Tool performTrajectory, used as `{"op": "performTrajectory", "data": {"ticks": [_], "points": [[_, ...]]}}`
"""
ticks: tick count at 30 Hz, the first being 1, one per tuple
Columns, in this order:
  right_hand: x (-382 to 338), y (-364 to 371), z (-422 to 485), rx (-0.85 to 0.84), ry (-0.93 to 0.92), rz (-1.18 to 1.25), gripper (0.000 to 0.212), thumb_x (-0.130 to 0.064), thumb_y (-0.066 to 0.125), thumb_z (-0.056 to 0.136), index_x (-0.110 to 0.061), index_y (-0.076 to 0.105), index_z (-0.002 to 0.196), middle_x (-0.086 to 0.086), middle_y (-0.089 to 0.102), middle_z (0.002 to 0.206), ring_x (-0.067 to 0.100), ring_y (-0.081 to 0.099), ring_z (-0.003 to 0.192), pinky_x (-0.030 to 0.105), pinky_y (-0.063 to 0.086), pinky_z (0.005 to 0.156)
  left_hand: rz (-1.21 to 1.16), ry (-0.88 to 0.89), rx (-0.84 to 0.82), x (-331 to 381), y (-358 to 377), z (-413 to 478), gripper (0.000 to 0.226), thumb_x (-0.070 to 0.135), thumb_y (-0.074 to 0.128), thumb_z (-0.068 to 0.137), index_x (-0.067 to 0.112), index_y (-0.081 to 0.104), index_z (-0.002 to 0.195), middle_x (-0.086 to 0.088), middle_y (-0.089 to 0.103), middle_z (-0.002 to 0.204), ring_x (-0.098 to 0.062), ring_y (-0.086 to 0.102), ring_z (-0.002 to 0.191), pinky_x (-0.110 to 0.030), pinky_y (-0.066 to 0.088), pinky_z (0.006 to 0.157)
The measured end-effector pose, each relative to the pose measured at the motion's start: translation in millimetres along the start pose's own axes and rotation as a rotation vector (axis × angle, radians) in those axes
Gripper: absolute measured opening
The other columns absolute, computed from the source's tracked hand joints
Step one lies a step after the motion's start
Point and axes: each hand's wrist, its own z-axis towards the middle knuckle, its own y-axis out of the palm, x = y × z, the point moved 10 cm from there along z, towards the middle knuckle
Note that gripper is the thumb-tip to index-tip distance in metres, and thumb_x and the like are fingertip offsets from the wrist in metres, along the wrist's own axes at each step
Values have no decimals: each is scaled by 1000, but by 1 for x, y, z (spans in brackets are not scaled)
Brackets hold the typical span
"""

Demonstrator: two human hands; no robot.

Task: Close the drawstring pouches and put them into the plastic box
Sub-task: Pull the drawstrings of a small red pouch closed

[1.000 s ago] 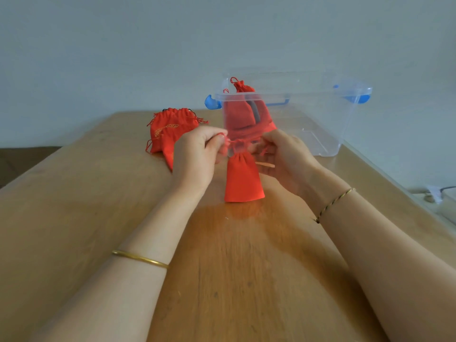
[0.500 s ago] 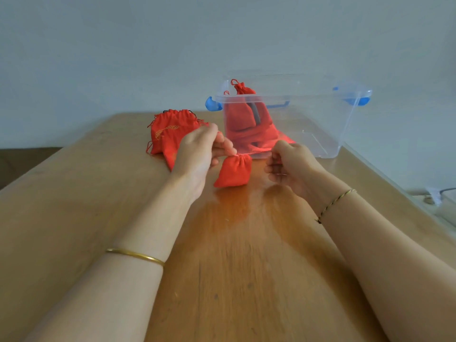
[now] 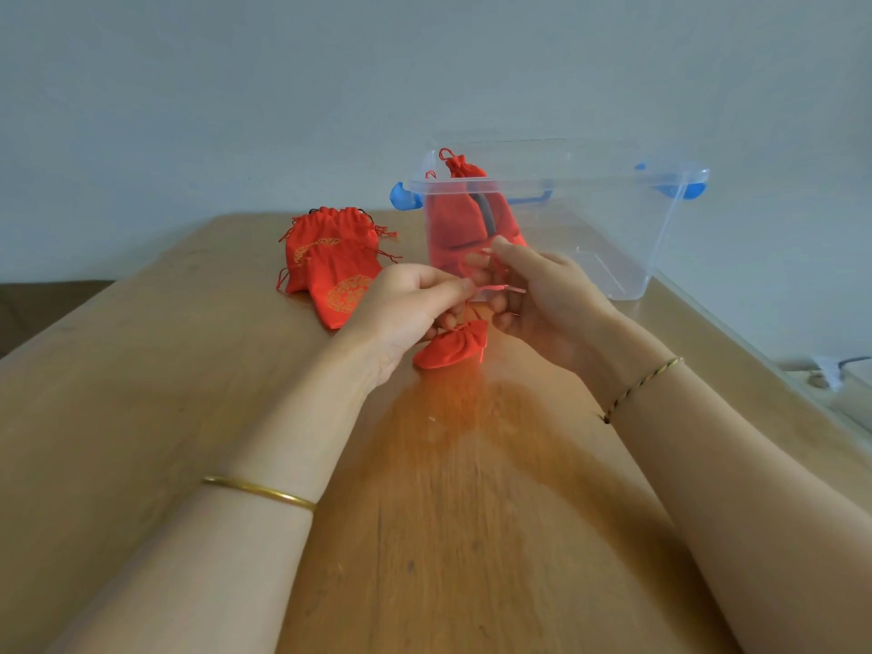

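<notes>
A wooden table (image 3: pixel 141 417) fills most of the view, from the near edge to the far wall (image 3: pixel 236 87). Its grain runs near to far, and an orange-brown patch (image 3: pixel 448 417) tints the middle. The wall is plain and pale, and it continues along the right. A thin gold bangle (image 3: pixel 258 492) shows near left. A dark-and-gold cord bracelet (image 3: pixel 641 384) shows right of the middle. Past the table's right edge, on a pale ledge (image 3: pixel 849 417), lies a small white object (image 3: pixel 828 372) with a grey cable, perhaps a plug. At far left, beyond the table's edge, is a dark brown surface (image 3: pixel 47 299).
</notes>
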Motion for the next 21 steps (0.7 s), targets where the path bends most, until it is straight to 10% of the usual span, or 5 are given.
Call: {"op": "performTrajectory", "data": {"ticks": [7, 21], "points": [[-28, -13, -2, 141, -194, -244, 36, -5, 38, 91, -21, 58, 118, -3, 42, 42, 6, 29, 30, 15, 20, 37, -95, -1, 67, 0, -8, 2, 25, 16, 62, 87, 13, 60, 63, 7, 55, 52, -7, 47, 52, -20, 37, 51], [-21, 18, -6, -44, -272, -465, 11, -5, 60, 85, -2, 54, 94, 2, 54, 57, 8, 48, 42, 20, 38, 42, -98, 69, 80, 2, -13, 4, 17, 15, 57, 91, 16, 60, 74, 6, 56, 58, -7, 48, 53, -23, 36, 57]]}}
